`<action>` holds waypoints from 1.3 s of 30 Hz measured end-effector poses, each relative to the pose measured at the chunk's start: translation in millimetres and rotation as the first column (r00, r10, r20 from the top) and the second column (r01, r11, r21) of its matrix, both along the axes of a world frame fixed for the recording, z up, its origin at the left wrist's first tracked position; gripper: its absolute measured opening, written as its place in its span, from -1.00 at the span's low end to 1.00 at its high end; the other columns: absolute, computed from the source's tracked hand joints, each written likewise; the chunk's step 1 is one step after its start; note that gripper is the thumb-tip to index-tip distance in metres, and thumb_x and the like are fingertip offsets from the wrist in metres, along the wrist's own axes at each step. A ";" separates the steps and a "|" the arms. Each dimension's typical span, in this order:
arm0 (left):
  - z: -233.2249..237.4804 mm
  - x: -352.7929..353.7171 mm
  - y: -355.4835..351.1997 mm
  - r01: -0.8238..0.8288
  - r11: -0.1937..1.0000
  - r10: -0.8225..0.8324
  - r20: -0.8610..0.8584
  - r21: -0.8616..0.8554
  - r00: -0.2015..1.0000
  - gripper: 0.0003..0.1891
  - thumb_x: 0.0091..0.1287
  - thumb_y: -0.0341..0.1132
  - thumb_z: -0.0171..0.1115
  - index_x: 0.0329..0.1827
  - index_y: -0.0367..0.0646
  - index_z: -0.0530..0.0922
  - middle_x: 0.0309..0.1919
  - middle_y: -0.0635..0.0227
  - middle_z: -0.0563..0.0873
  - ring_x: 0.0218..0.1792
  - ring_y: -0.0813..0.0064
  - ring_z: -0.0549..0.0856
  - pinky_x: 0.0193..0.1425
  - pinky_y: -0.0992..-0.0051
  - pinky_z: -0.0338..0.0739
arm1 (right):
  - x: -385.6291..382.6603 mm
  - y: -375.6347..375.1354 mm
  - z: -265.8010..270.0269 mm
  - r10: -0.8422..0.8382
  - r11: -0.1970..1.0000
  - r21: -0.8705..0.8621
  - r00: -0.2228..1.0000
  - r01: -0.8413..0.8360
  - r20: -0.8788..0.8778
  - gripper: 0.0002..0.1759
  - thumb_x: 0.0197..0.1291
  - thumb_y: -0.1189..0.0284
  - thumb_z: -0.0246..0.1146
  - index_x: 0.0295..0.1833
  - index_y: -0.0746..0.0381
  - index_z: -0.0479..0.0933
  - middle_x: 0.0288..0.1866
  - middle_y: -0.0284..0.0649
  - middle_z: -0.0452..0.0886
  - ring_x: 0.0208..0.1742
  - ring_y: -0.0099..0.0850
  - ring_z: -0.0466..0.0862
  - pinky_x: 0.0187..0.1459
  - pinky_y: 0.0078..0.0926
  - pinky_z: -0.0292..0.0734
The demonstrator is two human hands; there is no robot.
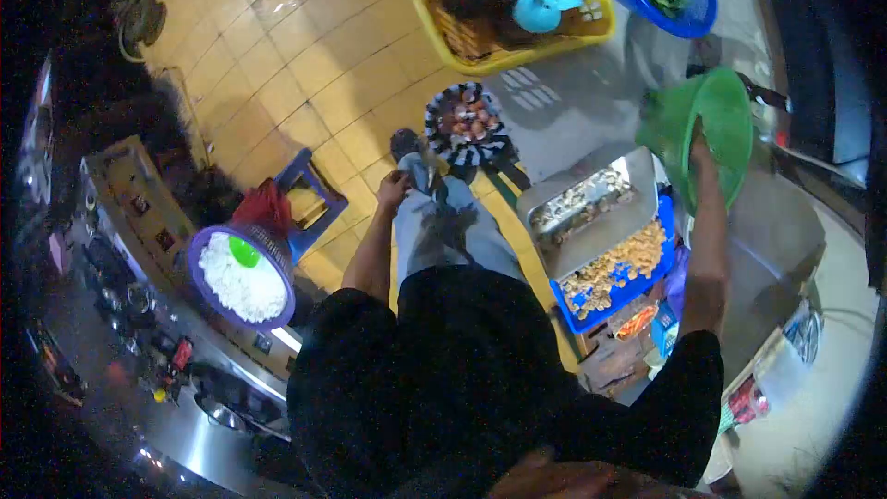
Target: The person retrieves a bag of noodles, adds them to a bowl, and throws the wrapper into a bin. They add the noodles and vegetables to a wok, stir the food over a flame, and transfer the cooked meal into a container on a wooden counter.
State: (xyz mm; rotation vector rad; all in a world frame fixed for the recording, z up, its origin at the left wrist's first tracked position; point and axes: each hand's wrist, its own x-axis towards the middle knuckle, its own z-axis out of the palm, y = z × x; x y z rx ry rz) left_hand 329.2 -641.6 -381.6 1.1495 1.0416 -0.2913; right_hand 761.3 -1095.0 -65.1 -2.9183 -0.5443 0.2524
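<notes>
Fingers of the right hand [702,155] at the mouth of the green basket [667,125], basket tilted on the counter [568,125], just past the blue tray's [605,312] far right corner.
Right fingers partly inside the opening; can't tell if they close on the rim or on contents. Left hand [394,188] near the knee, fingers look curled, grip unclear. Metal tray [596,233] sits over the blue tray's far edge, next to the basket. Basket looks like thin plastic: probably light, semi-stiff, a bit flexy, smooth, not fragile; may tip if pulled one-sided. Best hold: the rim, opposite sides.
</notes>
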 end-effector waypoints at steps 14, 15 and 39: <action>-272.4 -32.3 -61.7 0.597 0.726 -0.512 -0.311 0.340 0.801 -0.62 0.23 -0.14 0.10 -0.05 -0.27 0.55 -0.17 -0.01 0.67 -0.14 0.02 0.66 -0.02 0.19 0.54 | -66.9 -34.6 117.4 -0.127 0.954 -0.282 0.989 0.100 -0.081 -0.22 0.12 0.45 0.23 0.46 0.16 0.10 0.35 0.01 0.34 0.34 -0.18 0.37 0.32 -0.34 0.22; -303.9 -26.9 -78.6 0.571 0.755 -0.489 -0.304 0.321 0.818 -0.62 0.23 -0.14 0.10 -0.05 -0.27 0.55 -0.17 -0.01 0.67 -0.14 0.02 0.66 -0.02 0.19 0.54 | -63.8 -34.5 122.9 -0.138 0.944 -0.313 0.988 0.109 -0.074 -0.22 0.11 0.45 0.23 0.46 0.16 0.09 0.35 0.01 0.33 0.34 -0.18 0.37 0.32 -0.34 0.22; -116.2 56.0 -54.0 0.341 0.527 -0.413 -0.116 0.778 0.903 -0.39 0.06 -0.47 0.13 0.28 -0.14 0.35 -0.28 0.12 0.57 -0.16 0.16 0.53 -0.17 0.22 0.46 | -7.4 -62.8 101.8 -0.142 0.924 -0.364 0.989 0.117 -0.041 -0.17 0.08 0.49 0.23 0.48 0.16 0.04 0.37 0.01 0.30 0.36 -0.18 0.34 0.33 -0.34 0.21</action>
